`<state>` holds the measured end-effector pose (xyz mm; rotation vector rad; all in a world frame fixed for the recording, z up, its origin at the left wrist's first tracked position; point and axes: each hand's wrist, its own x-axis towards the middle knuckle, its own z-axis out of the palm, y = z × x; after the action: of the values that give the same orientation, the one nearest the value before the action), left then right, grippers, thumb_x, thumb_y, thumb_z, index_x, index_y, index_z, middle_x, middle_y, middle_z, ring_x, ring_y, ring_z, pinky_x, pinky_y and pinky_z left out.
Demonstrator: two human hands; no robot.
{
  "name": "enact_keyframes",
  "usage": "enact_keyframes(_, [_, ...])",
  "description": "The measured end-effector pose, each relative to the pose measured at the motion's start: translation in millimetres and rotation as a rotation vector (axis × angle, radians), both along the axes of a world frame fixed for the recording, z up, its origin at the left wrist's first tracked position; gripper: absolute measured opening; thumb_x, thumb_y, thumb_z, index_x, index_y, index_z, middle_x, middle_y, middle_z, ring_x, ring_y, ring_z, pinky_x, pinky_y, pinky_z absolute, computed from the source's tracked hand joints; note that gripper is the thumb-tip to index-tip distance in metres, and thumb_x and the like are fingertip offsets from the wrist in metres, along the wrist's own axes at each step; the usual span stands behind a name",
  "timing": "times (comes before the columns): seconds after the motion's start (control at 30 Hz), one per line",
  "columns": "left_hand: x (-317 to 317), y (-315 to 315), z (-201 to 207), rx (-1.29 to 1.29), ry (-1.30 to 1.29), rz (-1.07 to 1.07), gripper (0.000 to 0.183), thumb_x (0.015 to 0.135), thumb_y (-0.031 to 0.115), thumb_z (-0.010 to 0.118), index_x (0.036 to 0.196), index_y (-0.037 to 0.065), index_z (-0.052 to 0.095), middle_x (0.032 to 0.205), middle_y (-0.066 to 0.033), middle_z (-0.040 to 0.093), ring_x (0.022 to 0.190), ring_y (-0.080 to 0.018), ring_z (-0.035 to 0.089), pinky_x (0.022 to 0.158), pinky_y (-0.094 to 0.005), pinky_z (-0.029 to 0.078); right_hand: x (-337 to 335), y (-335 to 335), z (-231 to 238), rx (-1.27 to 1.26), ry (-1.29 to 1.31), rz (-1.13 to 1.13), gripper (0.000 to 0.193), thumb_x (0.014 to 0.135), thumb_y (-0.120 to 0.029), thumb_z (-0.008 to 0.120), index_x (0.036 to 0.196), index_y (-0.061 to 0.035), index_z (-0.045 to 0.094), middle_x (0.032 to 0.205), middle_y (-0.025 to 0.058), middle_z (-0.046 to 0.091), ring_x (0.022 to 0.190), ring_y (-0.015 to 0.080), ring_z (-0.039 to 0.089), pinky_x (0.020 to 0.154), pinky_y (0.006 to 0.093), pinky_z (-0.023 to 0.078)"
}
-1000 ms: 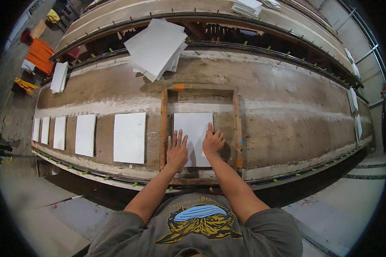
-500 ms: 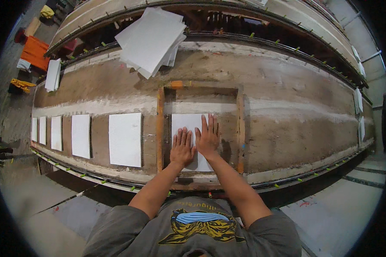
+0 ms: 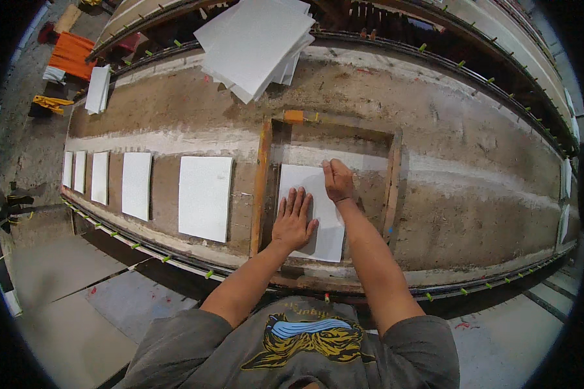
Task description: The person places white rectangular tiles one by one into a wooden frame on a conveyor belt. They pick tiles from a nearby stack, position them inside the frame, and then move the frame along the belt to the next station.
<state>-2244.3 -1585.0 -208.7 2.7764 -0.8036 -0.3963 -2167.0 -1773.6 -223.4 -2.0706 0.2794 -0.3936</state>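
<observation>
A white rectangular board (image 3: 323,241) lies flat inside a wooden frame (image 3: 262,175). My left hand (image 3: 294,219) rests open on its left half, palm down with the fingers stretched out. At the board's far right corner is my right hand (image 3: 339,180), curled into a fist against its edge. Nothing shows in the fist, though its underside is hidden. Left of the frame, another white board (image 3: 205,198) lies on the table (image 3: 461,194).
Several more white boards (image 3: 137,185) lie in a row to the left. A fanned stack of white sheets (image 3: 256,48) sits at the far edge, and a smaller stack (image 3: 97,89) at the far left. Green pegs line the table's rails (image 3: 363,44).
My right hand has gone from lying flat on the board to a fist at its far right corner. My left hand stays flat on the board. The whole view has shifted and turned slightly.
</observation>
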Motion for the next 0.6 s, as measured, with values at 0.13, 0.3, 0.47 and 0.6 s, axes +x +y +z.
enact_keyframes(0.13, [1.1, -2.5, 1.1, 0.015, -0.018, -0.003, 0.074, 0.101, 0.046, 0.043, 0.160, 0.007, 0.022, 0.167, -0.0176, 0.014, 0.155, -0.0358, 0.009, 0.125, -0.0515, 0.010, -9.5, 2.7, -7.9, 0.020, -0.117, -0.030, 0.035, 0.099, -0.021, 0.059, 0.073, 0.0002, 0.050, 0.067, 0.0224, 0.052, 0.058, 0.0405, 0.050, 0.055, 0.0442, 0.040])
enact_keyframes(0.3, [-1.5, -0.2, -9.8, 0.002, -0.049, 0.014, 0.073, 0.100, 0.045, 0.046, 0.159, 0.007, 0.026, 0.167, -0.0173, 0.017, 0.155, -0.0353, 0.012, 0.125, -0.0506, 0.011, -134.8, 30.1, -5.2, 0.016, -0.022, 0.130, 0.032, 0.094, -0.019, 0.064, 0.071, -0.0016, 0.051, 0.066, 0.0195, 0.050, 0.058, 0.0400, 0.052, 0.056, 0.0467, 0.041])
enact_keyframes(0.47, [-2.9, -1.7, -9.4, -0.004, -0.077, 0.017, 0.075, 0.098, 0.046, 0.048, 0.158, 0.007, 0.027, 0.166, -0.0171, 0.018, 0.155, -0.0355, 0.013, 0.125, -0.0503, 0.011, -160.8, 36.1, 10.5, 0.110, 0.078, 0.116, 0.031, 0.095, -0.021, 0.062, 0.072, -0.0016, 0.052, 0.066, 0.0179, 0.052, 0.059, 0.0379, 0.055, 0.055, 0.0463, 0.043])
enact_keyframes(0.6, [-3.8, 1.3, -14.2, -0.037, -0.098, 0.011, 0.076, 0.097, 0.047, 0.050, 0.158, 0.007, 0.028, 0.166, -0.0178, 0.018, 0.155, -0.0360, 0.013, 0.124, -0.0507, 0.012, -152.7, 39.5, 17.9, 0.029, -0.060, 0.258, 0.030, 0.095, -0.018, 0.061, 0.070, -0.0028, 0.052, 0.065, 0.0181, 0.051, 0.059, 0.0378, 0.055, 0.055, 0.0440, 0.042])
